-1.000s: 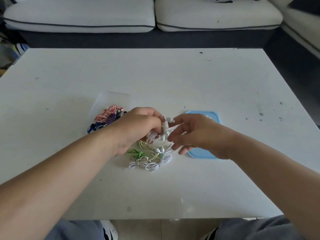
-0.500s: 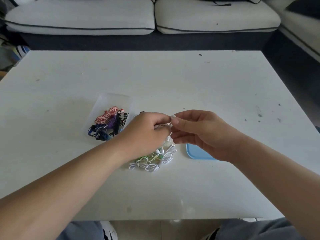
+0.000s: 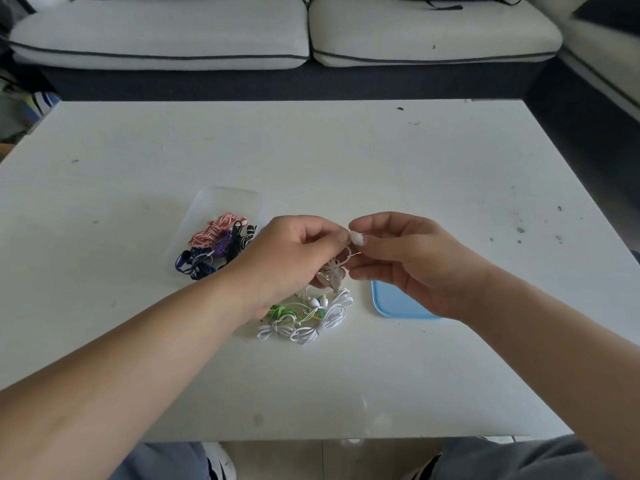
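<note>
Over the middle of the white table [image 3: 346, 161], both my hands hold one white earphone set [image 3: 337, 268] in the air. My left hand [image 3: 294, 258] grips its coiled cable from the left. My right hand [image 3: 405, 261] pinches a white earbud [image 3: 357, 238] between thumb and forefinger. Beneath the hands lies a loose pile of white and green earphone bundles [image 3: 308, 317]. A clear plastic tray [image 3: 211, 216] to the left holds red-white, purple, black and blue bundled earphones [image 3: 214, 247].
A light blue lid [image 3: 394, 304] lies flat under my right wrist, partly hidden. A white sofa [image 3: 311, 32] with dark trim runs along the far side of the table. My knees show below the near table edge.
Both hands rose from the pile with the white earphone set. My right hand shifted from reaching into the pile to pinching the earbud, and now covers more of the blue lid.
</note>
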Tool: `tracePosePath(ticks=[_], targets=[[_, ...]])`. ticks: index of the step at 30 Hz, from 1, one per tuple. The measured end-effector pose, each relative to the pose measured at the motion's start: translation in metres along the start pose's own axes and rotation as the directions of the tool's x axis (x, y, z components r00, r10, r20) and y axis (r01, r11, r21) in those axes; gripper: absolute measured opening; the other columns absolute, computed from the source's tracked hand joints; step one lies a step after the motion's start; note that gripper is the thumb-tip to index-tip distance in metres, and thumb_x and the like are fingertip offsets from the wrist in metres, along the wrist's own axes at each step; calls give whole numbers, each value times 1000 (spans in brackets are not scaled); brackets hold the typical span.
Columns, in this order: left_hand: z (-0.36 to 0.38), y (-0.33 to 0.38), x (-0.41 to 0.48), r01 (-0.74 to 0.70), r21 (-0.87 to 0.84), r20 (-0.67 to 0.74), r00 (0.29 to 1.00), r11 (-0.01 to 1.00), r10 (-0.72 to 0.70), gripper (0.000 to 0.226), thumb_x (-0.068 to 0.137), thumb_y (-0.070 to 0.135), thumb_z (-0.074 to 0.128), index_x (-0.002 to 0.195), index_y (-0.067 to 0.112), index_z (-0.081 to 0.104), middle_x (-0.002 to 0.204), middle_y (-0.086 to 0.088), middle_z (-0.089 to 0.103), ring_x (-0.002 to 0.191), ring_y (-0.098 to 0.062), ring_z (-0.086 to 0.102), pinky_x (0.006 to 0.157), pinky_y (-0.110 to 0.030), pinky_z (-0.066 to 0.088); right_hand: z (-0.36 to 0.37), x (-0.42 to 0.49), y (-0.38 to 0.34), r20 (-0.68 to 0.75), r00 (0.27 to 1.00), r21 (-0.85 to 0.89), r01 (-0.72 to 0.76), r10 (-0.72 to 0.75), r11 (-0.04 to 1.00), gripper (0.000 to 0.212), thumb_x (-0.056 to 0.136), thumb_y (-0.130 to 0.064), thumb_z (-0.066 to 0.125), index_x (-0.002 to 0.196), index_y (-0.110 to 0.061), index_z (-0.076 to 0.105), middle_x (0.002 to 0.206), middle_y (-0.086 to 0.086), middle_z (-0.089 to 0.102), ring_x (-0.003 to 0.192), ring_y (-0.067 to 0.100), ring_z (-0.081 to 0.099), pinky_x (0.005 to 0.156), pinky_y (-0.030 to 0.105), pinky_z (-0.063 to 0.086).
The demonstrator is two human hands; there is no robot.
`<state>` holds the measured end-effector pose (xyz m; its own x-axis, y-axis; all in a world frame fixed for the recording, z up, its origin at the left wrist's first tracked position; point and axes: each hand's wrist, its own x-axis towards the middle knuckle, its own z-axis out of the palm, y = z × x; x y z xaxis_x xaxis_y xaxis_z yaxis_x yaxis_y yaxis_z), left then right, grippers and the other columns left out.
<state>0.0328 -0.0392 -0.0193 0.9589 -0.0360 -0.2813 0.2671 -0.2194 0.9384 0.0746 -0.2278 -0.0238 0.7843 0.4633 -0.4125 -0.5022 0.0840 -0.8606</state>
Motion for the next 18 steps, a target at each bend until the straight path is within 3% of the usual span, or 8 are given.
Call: tracePosePath(ticks=[3, 7, 10, 14, 18], targets=[[1, 0, -1, -53, -30, -3, 999, 998, 53, 13, 99, 21, 68, 100, 25, 80, 96, -5, 80, 79, -14, 72, 70, -24, 61, 0, -1, 0, 2, 1000, 15, 18, -18, 1000, 25, 90, 6, 67, 115, 4, 65, 96, 21, 72, 83, 30, 73, 75, 34, 62], [0, -2, 1, -87, -39, -53, 995, 995, 85, 8, 96, 18, 72, 99, 20, 80, 94, -9, 80, 79, -16, 72, 66, -21, 58, 1, -1, 0, -5, 1000, 78, 17, -17, 997, 24, 92, 4, 65, 115, 12, 63, 95, 23, 69, 86, 31, 73, 75, 33, 62], [0, -3, 3, -100, -1, -96, 990, 995, 99, 5, 95, 23, 74, 98, 21, 78, 88, -10, 78, 68, -17, 69, 59, -22, 55, 2, -2, -2, 62, 998, 119, -23, 15, 993, 19, 95, 1, 61, 113, 7, 65, 97, 21, 70, 89, 30, 74, 79, 33, 61], [-1, -4, 5, -136, 58, -168, 975, 989, 144, 5, 97, 26, 72, 97, 25, 76, 85, -1, 78, 68, -20, 71, 64, -29, 59, 2, -1, -4, 135, 990, 208, -58, 31, 976, 48, 79, 16, 63, 125, 1, 62, 113, 24, 70, 98, 35, 72, 89, 37, 60], [0, -3, 3, -138, 72, -180, 972, 988, 149, 5, 97, 20, 72, 98, 21, 76, 85, 2, 76, 58, -7, 67, 56, -15, 52, 4, 0, -1, 28, 999, 221, -34, 28, 975, 38, 83, 15, 63, 119, 3, 64, 100, 21, 71, 88, 30, 75, 83, 33, 62]])
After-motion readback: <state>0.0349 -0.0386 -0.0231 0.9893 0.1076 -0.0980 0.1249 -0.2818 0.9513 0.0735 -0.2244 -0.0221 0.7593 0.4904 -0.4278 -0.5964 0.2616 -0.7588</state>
